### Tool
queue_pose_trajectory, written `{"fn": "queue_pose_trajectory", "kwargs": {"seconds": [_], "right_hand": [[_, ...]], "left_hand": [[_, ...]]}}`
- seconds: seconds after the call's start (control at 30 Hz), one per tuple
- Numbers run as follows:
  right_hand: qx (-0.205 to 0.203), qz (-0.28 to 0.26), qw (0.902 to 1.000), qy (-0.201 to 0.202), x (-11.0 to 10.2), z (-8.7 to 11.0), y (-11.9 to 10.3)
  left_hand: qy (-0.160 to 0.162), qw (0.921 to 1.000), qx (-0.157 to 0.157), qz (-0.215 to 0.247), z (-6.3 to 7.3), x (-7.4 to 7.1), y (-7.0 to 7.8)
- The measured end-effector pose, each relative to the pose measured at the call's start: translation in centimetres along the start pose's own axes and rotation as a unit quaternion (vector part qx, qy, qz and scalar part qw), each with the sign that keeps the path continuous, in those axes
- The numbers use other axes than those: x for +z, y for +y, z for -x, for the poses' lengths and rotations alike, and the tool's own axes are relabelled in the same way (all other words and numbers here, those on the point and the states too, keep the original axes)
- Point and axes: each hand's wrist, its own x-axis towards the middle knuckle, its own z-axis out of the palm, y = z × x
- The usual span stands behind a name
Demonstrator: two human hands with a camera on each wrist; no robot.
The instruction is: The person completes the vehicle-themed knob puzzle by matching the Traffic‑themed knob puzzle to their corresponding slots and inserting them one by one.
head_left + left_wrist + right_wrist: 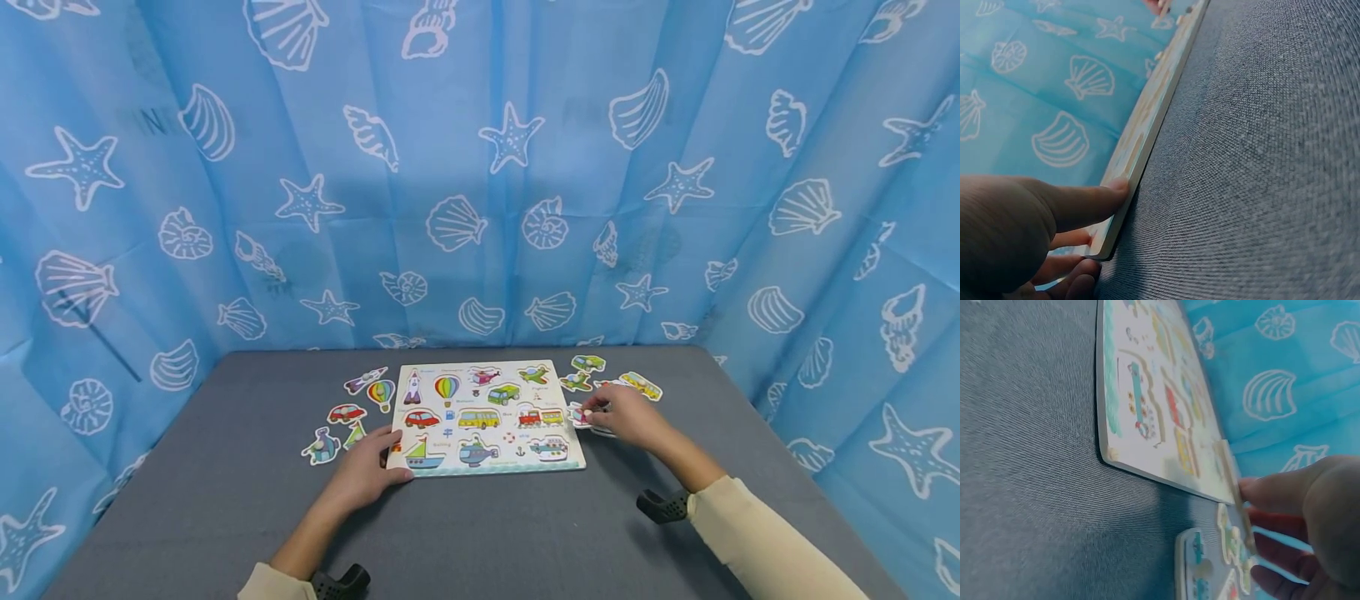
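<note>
Left grip (365,472): thumb on the near edge, fingers curled round the left edge, holding the puzzle board (517,462) at its near-left corner. Board's flat mid-surface (480,533); looks like stiff wood, likely light enough to skate, so bracing a corner suits.

Right grip (626,414) pinches a thin piece (577,415) just beside the board's right edge, tilted. Should be rigid, light, hard to break; take it by opposite rims.

Around, near to far: submarine piece (322,447), sailboat piece (355,434) close against left grip, red car piece (347,414); bus piece (641,385) past right grip, which partly covers that cluster. Shell-print curtain (480,275) behind.
</note>
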Motion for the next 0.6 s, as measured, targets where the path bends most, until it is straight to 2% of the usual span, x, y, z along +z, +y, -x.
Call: {"fn": "queue_pose_trajectory", "kwargs": {"seconds": [0.27,0.6], "right_hand": [[0.008,-0.004,0.9994,0.034,1.8,-2.6,0.1],[0.011,-0.004,0.9986,0.052,3.5,-5.4,-0.3]], "left_hand": [[0.001,1.0000,0.001,-0.008,0.0,0.0,-0.3],[0.003,0.9999,0.003,-0.013,0.0,0.2,0.0]]}}
